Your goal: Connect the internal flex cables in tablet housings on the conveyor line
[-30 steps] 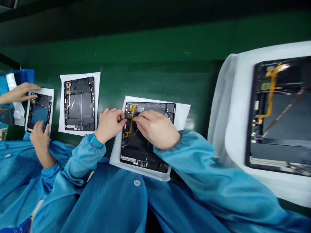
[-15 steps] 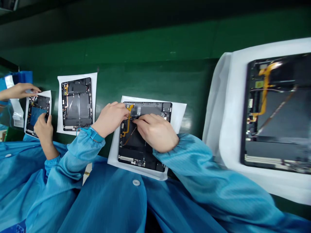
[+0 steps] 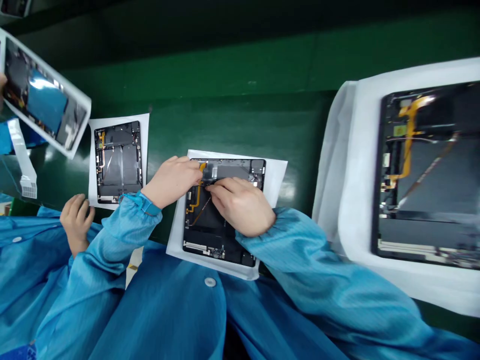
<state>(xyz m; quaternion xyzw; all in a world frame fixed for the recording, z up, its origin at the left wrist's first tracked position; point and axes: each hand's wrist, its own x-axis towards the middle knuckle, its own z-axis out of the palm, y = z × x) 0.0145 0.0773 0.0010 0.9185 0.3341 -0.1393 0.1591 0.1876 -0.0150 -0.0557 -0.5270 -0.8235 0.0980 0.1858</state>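
Observation:
An opened tablet (image 3: 202,235), its inner parts showing, lies in front of me on a white sheet (image 3: 275,175). My left hand (image 3: 173,181) is closed at its upper left, fingertips beside an orange flex cable (image 3: 194,202); what they pinch, if anything, is hidden. Close by, my right hand (image 3: 243,206) rests over the tablet's middle, thumb and forefinger pinched on a thin black wire (image 3: 203,186). A brown strip cable (image 3: 200,212) runs slantwise below the fingertips. The right hand covers part of the tablet's right half.
Another opened tablet (image 3: 431,200) on white wrapping lies at right, and one more tablet (image 3: 127,167) at left. A co-worker's hand (image 3: 77,217) is near that one; at upper left a raised tablet (image 3: 18,62) with blue film is held. The bench (image 3: 232,117) is green.
The co-worker on the left has lifted the tablet with blue film up and tilted it, and one of their hands has come off it. My own hands have barely moved.

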